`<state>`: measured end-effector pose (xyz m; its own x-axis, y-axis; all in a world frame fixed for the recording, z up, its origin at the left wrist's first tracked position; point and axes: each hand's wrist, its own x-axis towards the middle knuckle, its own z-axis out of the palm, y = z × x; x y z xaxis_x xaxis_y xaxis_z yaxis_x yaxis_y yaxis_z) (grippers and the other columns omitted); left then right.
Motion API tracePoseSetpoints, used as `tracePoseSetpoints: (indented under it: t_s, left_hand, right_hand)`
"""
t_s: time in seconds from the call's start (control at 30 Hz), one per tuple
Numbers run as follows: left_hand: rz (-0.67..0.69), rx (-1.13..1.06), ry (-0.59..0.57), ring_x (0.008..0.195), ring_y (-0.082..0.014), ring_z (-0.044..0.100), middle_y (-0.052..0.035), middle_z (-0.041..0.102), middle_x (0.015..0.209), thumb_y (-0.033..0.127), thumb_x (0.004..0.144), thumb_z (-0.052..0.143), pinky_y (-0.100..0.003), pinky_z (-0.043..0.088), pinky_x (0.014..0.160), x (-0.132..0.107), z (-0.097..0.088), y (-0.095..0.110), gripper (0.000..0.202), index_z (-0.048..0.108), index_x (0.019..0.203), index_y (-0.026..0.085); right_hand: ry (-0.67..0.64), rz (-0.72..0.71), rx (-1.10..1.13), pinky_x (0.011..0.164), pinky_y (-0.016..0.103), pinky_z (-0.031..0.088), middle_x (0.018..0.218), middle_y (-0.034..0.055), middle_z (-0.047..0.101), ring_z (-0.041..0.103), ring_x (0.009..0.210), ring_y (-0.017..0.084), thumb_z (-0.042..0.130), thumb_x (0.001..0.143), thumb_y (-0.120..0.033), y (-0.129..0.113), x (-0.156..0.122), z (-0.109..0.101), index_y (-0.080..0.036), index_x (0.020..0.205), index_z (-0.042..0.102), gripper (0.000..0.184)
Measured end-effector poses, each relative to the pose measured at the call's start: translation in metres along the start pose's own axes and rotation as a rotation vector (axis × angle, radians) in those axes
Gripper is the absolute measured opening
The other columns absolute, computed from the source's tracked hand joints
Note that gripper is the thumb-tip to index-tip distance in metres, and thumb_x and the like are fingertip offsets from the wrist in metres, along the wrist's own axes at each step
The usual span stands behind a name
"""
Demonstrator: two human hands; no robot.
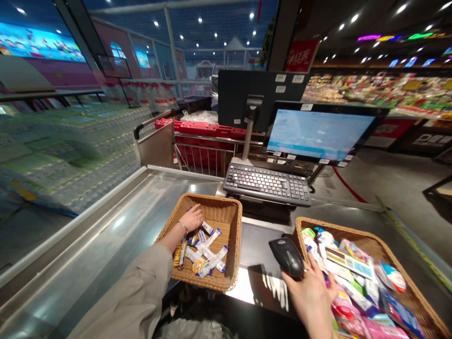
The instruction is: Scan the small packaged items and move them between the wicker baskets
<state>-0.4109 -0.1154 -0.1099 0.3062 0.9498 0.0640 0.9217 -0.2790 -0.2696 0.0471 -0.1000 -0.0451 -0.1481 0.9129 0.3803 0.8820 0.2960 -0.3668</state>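
My left hand (192,218), with a bracelet at the wrist, is inside the left wicker basket (237,245), near its far left side. Its fingers are bent together, and a bit of dark blue wrapping shows beside them; what they grip is mostly hidden. Slim wrapped snack sticks (213,260) in white and blue lie loosely on the basket's bottom. Over the counter, my right hand (312,296) is closed round a black barcode scanner (286,256), its head pointing up and left. The scanner's handle is largely covered by the hand.
A right wicker basket (370,234) full of colourful packaged goods stands beside my right hand. Beyond the metal counter (130,202) are a keyboard (266,183), a lit screen (319,134) and a metal cart (208,153). Stacked bottle packs (67,150) stand at left.
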Motion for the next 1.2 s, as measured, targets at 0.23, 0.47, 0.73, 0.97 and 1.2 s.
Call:
tracePoseSetpoints:
  t_s: [0.23,0.47,0.73,0.97,1.2]
  left_hand:
    - [-0.107,0.097,0.128,0.078,-0.0183,0.059,-0.0028,0.067,0.074,0.009,0.093,0.047,-0.053,0.010,0.124,-0.007,-0.030,0.005,0.027,0.065,0.075,0.020]
    - [-0.209,0.155,0.272,0.089,-0.0200,0.064,-0.0016,0.069,0.078,0.020,0.096,0.051,-0.059,0.008,0.122,-0.002,-0.056,0.028,0.019,0.066,0.083,0.022]
    - [-0.230,0.155,0.557,0.104,-0.0222,0.068,0.0008,0.077,0.088,0.019,0.095,0.056,-0.061,0.000,0.121,0.018,-0.090,0.061,0.018,0.069,0.104,0.027]
    - [-0.236,0.095,0.665,0.102,-0.0215,0.069,0.0007,0.078,0.089,0.024,0.096,0.057,-0.061,-0.002,0.121,0.037,-0.112,0.083,0.016,0.068,0.108,0.026]
    - [-0.225,0.079,0.731,0.103,-0.0211,0.069,0.0004,0.078,0.090,0.030,0.096,0.059,-0.057,-0.002,0.121,0.058,-0.120,0.107,0.016,0.069,0.107,0.026]
  right_hand:
    - [0.010,-0.010,0.067,0.112,0.056,0.022,0.107,0.0114,0.075,0.056,0.124,0.034,0.050,0.074,-0.053,-0.011,0.004,0.001,-0.024,0.082,0.074,0.039]
    - [0.085,-0.075,0.060,0.111,0.056,0.024,0.102,0.0111,0.076,0.059,0.119,0.035,0.050,0.074,-0.050,-0.018,0.006,0.005,-0.024,0.073,0.074,0.035]
    - [0.045,-0.119,0.038,0.111,0.057,0.021,0.110,0.0097,0.075,0.050,0.130,0.034,0.049,0.080,-0.048,-0.012,0.006,0.003,-0.023,0.094,0.074,0.038]
    - [0.036,-0.109,0.050,0.112,0.058,0.019,0.111,0.0071,0.074,0.050,0.131,0.033,0.054,0.078,-0.044,-0.015,0.003,-0.003,-0.026,0.096,0.073,0.032]
    - [0.049,-0.108,0.059,0.111,0.059,0.019,0.112,0.0058,0.074,0.050,0.131,0.034,0.058,0.074,-0.039,-0.019,0.004,-0.008,-0.026,0.091,0.074,0.026]
